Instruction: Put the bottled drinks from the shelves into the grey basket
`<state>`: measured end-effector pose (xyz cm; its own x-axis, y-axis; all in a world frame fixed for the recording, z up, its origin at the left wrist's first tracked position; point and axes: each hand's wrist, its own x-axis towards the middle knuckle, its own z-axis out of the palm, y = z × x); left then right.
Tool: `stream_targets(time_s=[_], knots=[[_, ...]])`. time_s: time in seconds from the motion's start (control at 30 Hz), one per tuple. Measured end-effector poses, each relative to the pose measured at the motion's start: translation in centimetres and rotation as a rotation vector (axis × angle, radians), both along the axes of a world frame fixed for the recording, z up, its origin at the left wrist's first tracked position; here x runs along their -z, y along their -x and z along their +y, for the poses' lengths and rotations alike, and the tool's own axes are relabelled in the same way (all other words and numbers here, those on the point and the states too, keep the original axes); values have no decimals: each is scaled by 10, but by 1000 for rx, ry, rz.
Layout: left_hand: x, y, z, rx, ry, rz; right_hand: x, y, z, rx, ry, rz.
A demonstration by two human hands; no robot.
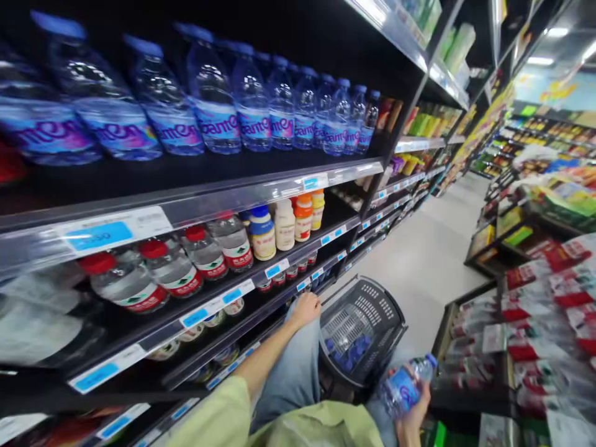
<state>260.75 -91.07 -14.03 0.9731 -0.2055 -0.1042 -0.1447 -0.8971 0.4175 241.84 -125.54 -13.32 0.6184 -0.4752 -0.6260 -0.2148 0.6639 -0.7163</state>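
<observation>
My right hand (413, 415) is wrapped around a clear plastic water bottle (404, 390) with a blue cap and a blue-purple label. The bottle is tilted, at the lower right beside the shopping basket (391, 304). Inside the dark grey basket lie several blue-capped bottles (350, 355). My left hand (306, 308) rests on my bent knee with its fingers curled in, close to the basket's left rim, and nothing shows in it. A row of similar blue-capped water bottles (212, 93) stands upright on the upper shelf at the left.
Below that row, a shelf holds red-capped water bottles (151, 267) and coloured drink bottles (284, 223). Shelf edges with price tags (242, 295) run close along my left. A display of red-and-white packages (535, 329) stands on the right. The pale aisle floor (428, 242) stretches ahead.
</observation>
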Motion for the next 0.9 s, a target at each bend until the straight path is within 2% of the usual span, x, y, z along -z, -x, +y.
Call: stream_targets(time_s=[0.07,0.13,0.27,0.37,0.43,0.5,0.6,0.67,0.8,0.9], knots=[[-2,15,-3,14,14,-27,9,2,0,31,-64,-14],[1,39,-10,5,92,-64,16,-2,-3,-10,-107,-35],[20,110,-38,-31,327,-56,33,-7,-12,-117,-104,-98],[34,160,-63,-21,484,136,40,-8,-18,-209,-53,-135],[39,182,-76,34,638,346,41,-9,-20,-220,-39,-123],[40,193,-85,72,785,573,40,-12,-18,-226,-37,-107],[41,193,-93,16,867,798,37,-15,-13,-264,-2,-110],[43,190,-98,3,922,859,35,-17,-9,-299,11,-120],[48,186,-107,-27,1132,956,32,-28,0,-432,-31,-94],[48,186,-109,-70,1170,979,37,-40,16,-541,1,-116]])
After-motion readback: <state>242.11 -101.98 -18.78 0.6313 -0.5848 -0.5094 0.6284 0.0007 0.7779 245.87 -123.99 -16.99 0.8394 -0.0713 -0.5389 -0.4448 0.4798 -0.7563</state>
